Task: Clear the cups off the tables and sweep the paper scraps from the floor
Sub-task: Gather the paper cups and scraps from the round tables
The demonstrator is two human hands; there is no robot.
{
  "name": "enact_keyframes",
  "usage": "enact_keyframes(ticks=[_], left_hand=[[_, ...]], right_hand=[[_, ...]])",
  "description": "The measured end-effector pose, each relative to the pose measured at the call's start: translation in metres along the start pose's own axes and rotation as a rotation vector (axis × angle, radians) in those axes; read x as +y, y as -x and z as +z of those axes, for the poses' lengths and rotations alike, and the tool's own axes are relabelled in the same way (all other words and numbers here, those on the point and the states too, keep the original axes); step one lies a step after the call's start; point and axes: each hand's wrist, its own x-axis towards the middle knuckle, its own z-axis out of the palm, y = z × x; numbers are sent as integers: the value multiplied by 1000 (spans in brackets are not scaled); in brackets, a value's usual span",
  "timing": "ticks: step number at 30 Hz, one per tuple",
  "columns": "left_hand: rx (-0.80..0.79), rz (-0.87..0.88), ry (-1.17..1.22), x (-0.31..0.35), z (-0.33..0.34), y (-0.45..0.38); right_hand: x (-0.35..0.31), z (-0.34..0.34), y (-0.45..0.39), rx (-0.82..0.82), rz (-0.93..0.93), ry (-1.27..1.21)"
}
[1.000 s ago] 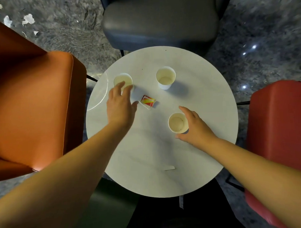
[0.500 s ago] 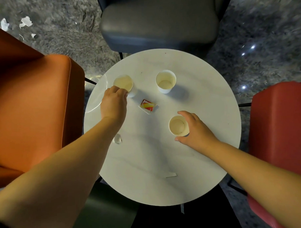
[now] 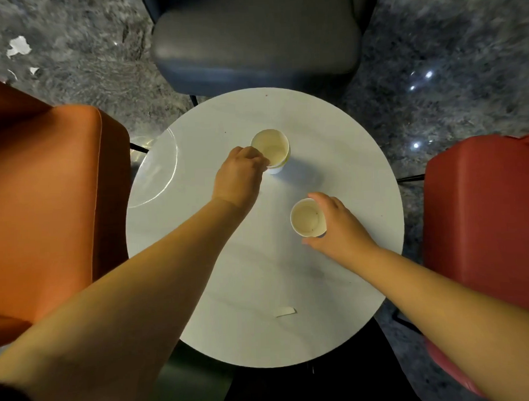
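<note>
1. The left hand holds a paper cup by its near rim; that cup sits nested in a second one, making a stacked pair on the far middle of the round white table.
2. The right hand wraps its fingers and thumb round the single cup, which stands right of centre. Whether its base rests on the table or is just clear of it cannot be told from this angle.
3. Step in hand, as judged: gathering the cups into one stack. Advice: carry the single cup upright, since a residue shows inside, centre it over the stacked pair and seat it straight down, steadying the pair with the left hand.
4. A small paper strip lies near the table's front edge and should be removed with the cups.
5. Paper scraps lie on the grey floor at upper left, beyond the orange chair; sweeping is not yet done.
</note>
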Motion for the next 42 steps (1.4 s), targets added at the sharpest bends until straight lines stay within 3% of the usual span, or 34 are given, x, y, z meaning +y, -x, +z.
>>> enact_keyframes(ticks=[3, 7, 10, 13, 16, 23, 27, 30, 35, 42], left_hand=[[-67, -52, 18, 0, 7, 0], [185, -139, 169, 7, 6, 4], [300, -409, 322, 12, 4, -9], [212, -664, 441, 10, 5, -27], [119, -721, 512, 6, 9, -34], [146, -715, 525, 19, -9, -13], [267, -616, 644, 40, -33, 16], [254, -526, 678, 57, -42, 45], [171, -385, 486, 77, -21, 71], [60, -374, 296, 93, 22, 71]], right_hand=[[4, 0, -1, 11, 2, -23], [6, -2, -2, 13, -6, -28], [7, -3, -2, 15, -12, -44], [9, -4, -3, 19, -9, -63], [10, -4, -3, 16, -4, -65], [11, -3, -2, 13, -14, -57], [12, -4, 0, -34, -18, -66], [15, -5, 2, -67, -22, -22], [17, -5, 5, -65, 3, -43], [17, -3, 9, -45, -26, -84]])
